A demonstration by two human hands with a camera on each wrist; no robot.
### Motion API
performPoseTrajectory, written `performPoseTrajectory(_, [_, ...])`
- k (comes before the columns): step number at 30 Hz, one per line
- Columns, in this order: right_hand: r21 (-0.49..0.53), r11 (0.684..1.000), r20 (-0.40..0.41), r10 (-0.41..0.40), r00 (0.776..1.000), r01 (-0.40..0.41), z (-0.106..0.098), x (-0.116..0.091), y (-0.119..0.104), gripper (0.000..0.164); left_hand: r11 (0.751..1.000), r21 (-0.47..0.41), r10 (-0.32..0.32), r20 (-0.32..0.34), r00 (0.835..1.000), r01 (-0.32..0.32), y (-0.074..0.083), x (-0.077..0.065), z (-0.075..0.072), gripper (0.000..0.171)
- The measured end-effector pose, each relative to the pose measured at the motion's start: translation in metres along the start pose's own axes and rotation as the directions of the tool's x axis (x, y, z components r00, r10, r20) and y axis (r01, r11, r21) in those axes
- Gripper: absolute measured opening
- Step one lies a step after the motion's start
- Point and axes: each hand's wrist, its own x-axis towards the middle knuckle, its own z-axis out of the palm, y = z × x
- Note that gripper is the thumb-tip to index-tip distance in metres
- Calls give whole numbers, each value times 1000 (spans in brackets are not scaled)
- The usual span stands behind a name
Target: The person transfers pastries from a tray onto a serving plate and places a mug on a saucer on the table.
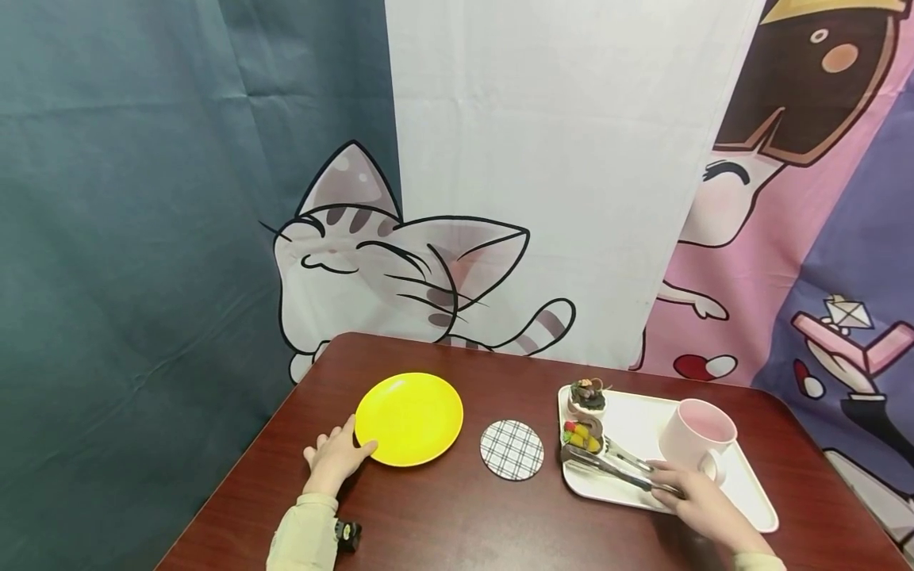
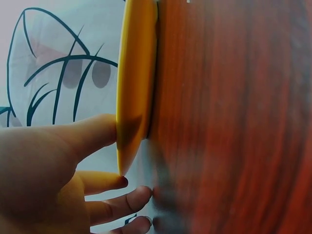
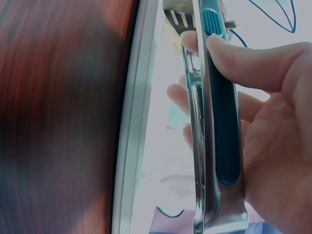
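Note:
A yellow plate lies on the table's left side. My left hand holds its near left rim, the thumb on the rim and the index finger at the edge; the other fingers spread beside it in the left wrist view. My right hand grips metal tongs with dark grips, thumb on one arm and fingers round the other. The tongs' far ends reach a fruit-topped dessert on the white tray; whether they squeeze it I cannot tell. Behind it stands a small dark-topped cake.
A pink mug stands on the tray's right part, its handle close to my right hand. Between plate and tray lies a round checked coaster. Cartoon-printed curtains hang behind the brown table.

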Motion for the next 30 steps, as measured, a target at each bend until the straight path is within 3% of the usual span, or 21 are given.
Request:
performPoseTrajectory(6, [-66, 996, -73, -64, 995, 59, 6, 7, -7, 22, 1000, -9, 0, 0, 1000, 0, 0, 0, -1, 77])
performPoseTrajectory(14, [-117, 990, -73, 70, 995, -78, 8, 1, -18, 19, 1000, -5, -7, 5, 1000, 7, 0, 0, 0, 77])
performPoseTrajectory(23, [-68, 993, -119, 87, 989, -95, 8, -2, -24, 21, 1000, -12, -13, 8, 1000, 13, -2, 0, 0, 77])
performPoseTrajectory(30, [-72, 991, -142, 101, 985, -112, 7, 9, -39, 19, 998, -49, -29, 20, 999, 30, -1, -1, 1, 78])
